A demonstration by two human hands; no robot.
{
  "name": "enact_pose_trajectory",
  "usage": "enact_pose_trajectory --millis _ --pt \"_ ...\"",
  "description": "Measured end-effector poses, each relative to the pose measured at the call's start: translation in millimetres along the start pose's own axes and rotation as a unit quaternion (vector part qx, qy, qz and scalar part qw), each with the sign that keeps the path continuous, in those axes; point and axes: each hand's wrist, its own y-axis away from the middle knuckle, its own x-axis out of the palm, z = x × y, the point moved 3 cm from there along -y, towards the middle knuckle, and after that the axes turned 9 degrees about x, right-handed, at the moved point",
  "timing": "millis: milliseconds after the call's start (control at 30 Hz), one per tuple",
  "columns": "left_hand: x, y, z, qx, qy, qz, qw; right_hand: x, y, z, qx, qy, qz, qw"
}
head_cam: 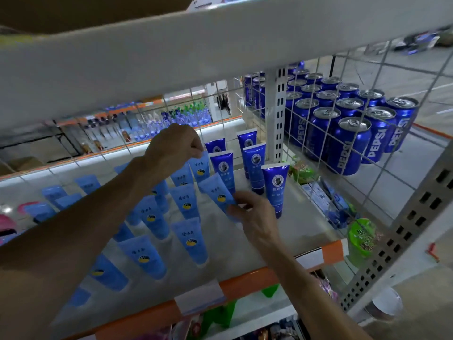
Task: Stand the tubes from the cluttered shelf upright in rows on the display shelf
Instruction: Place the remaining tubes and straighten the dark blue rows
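Several light blue tubes (188, 239) stand cap-down in rows on the grey display shelf (301, 224). To their right stand several dark blue tubes (275, 187) in a column. My left hand (176, 146) reaches to the back and pinches the top edge of a light blue tube (201, 169). My right hand (255, 214) pinches the lower part of another light blue tube (217, 192), which leans to the left beside the dark blue ones.
A white upper shelf (196, 50) hangs low over the work area. A wire grid (343, 133) closes the right side, with Pepsi cans (348, 146) behind it. The shelf's orange front edge (245, 285) carries price labels. Snack packs (360, 239) lie lower right.
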Motion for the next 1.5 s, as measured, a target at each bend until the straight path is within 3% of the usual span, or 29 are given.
enact_pose_trajectory --millis 467,1167,1367,1500 --pt "9.9 -29.2 20.6 0.027 0.007 -0.036 0.999 36.9 -29.5 -5.8 -0.012 -0.088 -0.001 0.996" --pt "24.4 -32.6 41.1 -0.001 -0.039 -0.041 0.998 59.3 -42.8 -14.9 0.021 -0.151 0.012 0.988" --pt "21.6 -29.6 42.5 -0.010 -0.035 -0.033 0.999 61.8 -40.4 -12.6 0.015 -0.127 0.019 0.992" --pt "23.0 -28.1 44.9 -0.014 -0.042 -0.012 0.999 64.6 -37.1 -14.6 0.000 -0.010 0.052 0.999"
